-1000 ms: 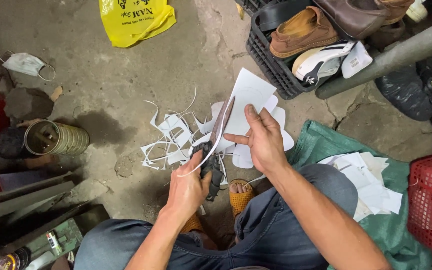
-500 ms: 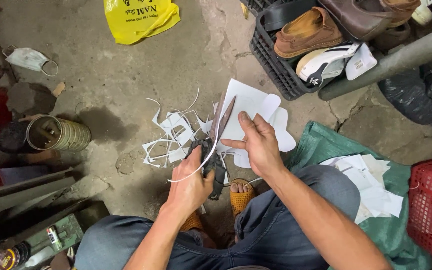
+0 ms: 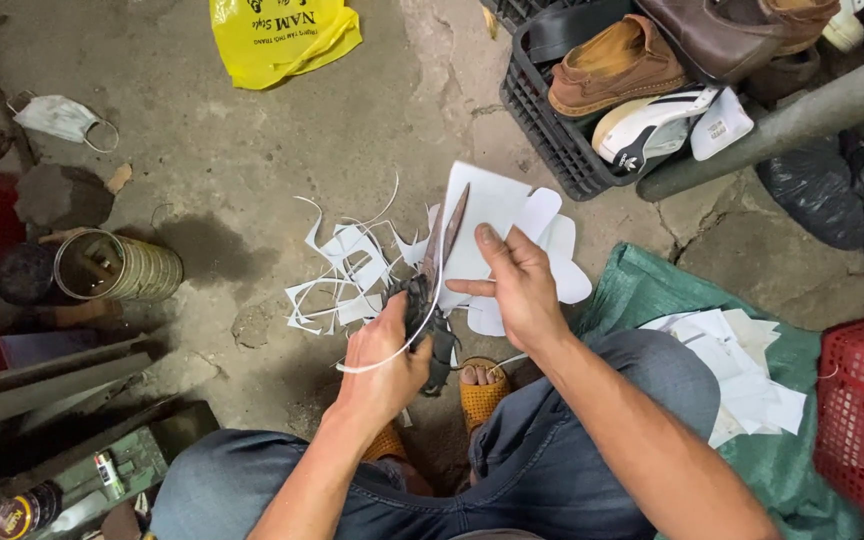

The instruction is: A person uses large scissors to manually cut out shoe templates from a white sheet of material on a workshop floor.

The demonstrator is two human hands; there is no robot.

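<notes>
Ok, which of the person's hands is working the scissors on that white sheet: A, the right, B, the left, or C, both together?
B: the left hand grips the scissors by their handles, while the right hand holds only the white sheet.

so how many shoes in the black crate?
4 visible: tan loafer at the crate's left, dark brown shoe above it, white sneaker in front, another brown shoe at the top edge. More may be hidden.

White sheet (image 3: 487, 215) held flat, dark-handled scissors (image 3: 439, 270) cutting its left edge, thin white strip (image 3: 422, 325) curling off
</notes>
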